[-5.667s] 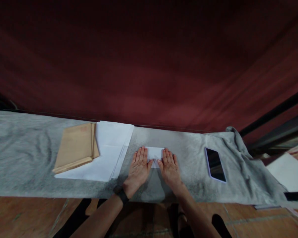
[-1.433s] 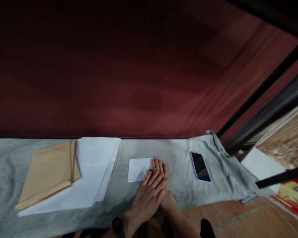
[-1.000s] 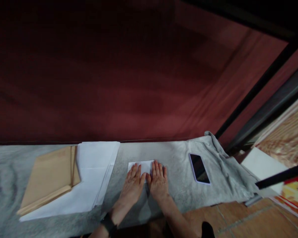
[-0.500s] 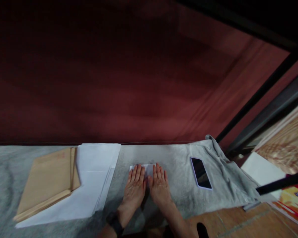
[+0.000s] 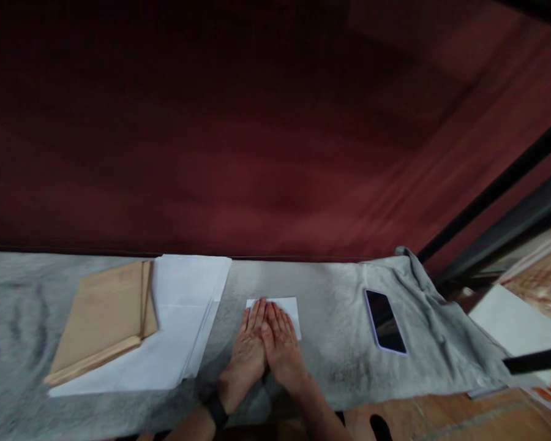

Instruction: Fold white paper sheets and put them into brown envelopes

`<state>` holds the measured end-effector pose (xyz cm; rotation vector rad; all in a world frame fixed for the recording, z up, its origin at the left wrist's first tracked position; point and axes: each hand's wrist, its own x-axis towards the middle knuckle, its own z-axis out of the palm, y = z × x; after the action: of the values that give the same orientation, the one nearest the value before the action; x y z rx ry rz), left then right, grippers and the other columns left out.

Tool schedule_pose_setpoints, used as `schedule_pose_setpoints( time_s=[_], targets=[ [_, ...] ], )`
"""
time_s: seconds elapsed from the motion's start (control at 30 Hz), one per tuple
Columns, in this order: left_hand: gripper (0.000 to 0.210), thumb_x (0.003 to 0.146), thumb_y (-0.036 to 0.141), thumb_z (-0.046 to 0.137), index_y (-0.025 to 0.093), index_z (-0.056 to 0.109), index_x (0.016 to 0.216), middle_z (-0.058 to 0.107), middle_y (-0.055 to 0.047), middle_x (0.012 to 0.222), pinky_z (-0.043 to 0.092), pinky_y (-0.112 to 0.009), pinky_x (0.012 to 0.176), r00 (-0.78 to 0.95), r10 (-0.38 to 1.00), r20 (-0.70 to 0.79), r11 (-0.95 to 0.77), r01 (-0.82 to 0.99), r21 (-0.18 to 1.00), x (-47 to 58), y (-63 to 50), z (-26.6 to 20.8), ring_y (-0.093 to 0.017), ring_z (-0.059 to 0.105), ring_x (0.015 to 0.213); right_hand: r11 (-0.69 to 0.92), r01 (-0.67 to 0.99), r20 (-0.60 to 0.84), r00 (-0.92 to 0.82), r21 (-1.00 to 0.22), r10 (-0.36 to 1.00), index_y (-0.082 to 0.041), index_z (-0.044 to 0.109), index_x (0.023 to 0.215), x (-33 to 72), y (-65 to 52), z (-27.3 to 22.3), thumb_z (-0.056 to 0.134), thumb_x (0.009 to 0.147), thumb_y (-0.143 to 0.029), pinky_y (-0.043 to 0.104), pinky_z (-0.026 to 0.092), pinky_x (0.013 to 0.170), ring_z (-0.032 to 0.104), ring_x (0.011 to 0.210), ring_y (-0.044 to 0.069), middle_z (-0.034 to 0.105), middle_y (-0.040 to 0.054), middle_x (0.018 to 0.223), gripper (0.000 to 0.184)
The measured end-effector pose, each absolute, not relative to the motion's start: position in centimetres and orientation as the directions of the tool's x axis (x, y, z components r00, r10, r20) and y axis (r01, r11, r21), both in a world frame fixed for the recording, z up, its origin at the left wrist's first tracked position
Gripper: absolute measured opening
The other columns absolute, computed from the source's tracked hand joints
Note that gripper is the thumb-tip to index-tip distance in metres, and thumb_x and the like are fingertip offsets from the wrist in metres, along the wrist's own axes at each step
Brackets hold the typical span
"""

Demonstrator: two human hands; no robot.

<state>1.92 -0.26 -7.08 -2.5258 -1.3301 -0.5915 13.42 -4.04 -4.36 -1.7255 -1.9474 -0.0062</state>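
A small folded piece of white paper (image 5: 294,313) lies flat on the grey cloth, partly hidden under both hands. My left hand (image 5: 250,343) rests palm down on its left part, fingers stretched forward, a dark band on the wrist. Right beside it, touching it, my right hand (image 5: 282,346) presses flat on the middle of the paper, fingers extended. The paper's right end and a strip of its far edge show past the fingers.
On the left, several brown envelopes (image 5: 108,306) lie on a stack of white sheets (image 5: 179,331). A phone (image 5: 386,321) in a lilac case lies on the right of the grey cloth (image 5: 330,361). A dark red fabric wall (image 5: 257,184) rises behind.
My right hand has slid left across the paper until it meets my left hand, uncovering the paper's right end. The camera view has shifted slightly.
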Motion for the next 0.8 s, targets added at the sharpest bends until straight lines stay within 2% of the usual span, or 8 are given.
schedule_pose_setpoints(
  time_s=[0.17,0.4,0.7,0.8],
  targets=[
    [0.058,0.098,0.023,0.03,0.01,0.032,0.155,0.045,-0.016,0.155,0.032,-0.047,0.119,0.465,0.796,0.387,-0.514,0.857,0.029,1.8,-0.1,-5.8,-0.026,0.037,0.147,0.155,0.948,0.378,-0.041,-0.277,0.925,-0.013,0.043,0.151,15.5,-3.7,-4.8,0.029,0.107,-0.029,0.047,0.037,0.118,0.04,0.145,0.024,0.048,0.0138,0.152,0.049],
    [0.064,0.1,0.04,0.033,0.005,0.033,0.153,0.045,-0.02,0.154,0.035,-0.048,0.118,0.389,0.827,0.405,-0.459,0.884,0.087,1.9,-0.2,-5.2,-0.029,0.037,0.147,0.089,0.972,0.366,-0.003,-0.217,0.931,-0.012,0.04,0.153,18.5,-4.1,-4.8,0.033,0.107,-0.042,0.047,0.031,0.12,0.038,0.146,0.026,0.042,0.0143,0.156,0.055],
    [0.075,0.1,0.056,0.031,0.0,0.038,0.149,0.043,-0.026,0.153,0.032,-0.052,0.118,0.309,0.862,0.401,-0.359,0.932,0.053,1.3,-0.8,-5.0,-0.034,0.037,0.146,0.017,0.984,0.367,0.051,-0.18,0.929,-0.007,0.036,0.154,18.9,-4.6,-5.0,0.032,0.106,-0.043,0.05,0.028,0.119,0.039,0.145,0.03,0.041,0.0192,0.156,0.06],
    [0.073,0.1,0.053,0.032,-0.001,0.038,0.15,0.043,-0.026,0.153,0.032,-0.054,0.118,0.309,0.846,0.434,-0.371,0.926,0.064,1.3,-0.9,-4.4,-0.035,0.037,0.146,-0.016,0.982,0.378,0.087,-0.186,0.922,-0.004,0.039,0.152,18.9,-4.6,-4.6,0.03,0.106,-0.042,0.052,0.03,0.118,0.04,0.144,0.031,0.041,0.0213,0.155,0.06]
  ],
)
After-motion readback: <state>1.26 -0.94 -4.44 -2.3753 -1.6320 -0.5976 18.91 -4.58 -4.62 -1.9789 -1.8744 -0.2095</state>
